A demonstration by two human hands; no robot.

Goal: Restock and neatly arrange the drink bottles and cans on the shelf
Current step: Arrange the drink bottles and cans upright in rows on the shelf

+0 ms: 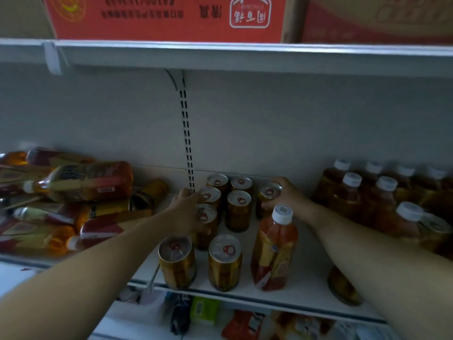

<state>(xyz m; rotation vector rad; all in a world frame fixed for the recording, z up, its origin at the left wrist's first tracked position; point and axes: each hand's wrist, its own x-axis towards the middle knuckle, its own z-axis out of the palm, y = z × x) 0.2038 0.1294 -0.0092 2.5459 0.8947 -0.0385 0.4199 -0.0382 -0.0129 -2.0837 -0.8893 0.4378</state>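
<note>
White shelf (306, 288), dim light. Landmark: slotted upright (186, 133) on the back panel.

Cluster of gold cans (239, 209) stands upright just right of the upright's foot, pull-tabs up, in rough rows running toward the shelf's front edge. Left hand (187, 212) wraps one can (206, 225) in the column nearest the upright, fingers curled round its upper side. Right hand (285, 195) grips the top rim of the rightmost can (268, 195), further right of the upright.

Single tea bottle (274, 251), white cap, upright near the front edge, below the right hand. Upright bottles (382, 195) massed far right. Left of the upright, a heap of bottles (73, 192) lying on their sides. Red cartons (166, 18) on the shelf above.
</note>
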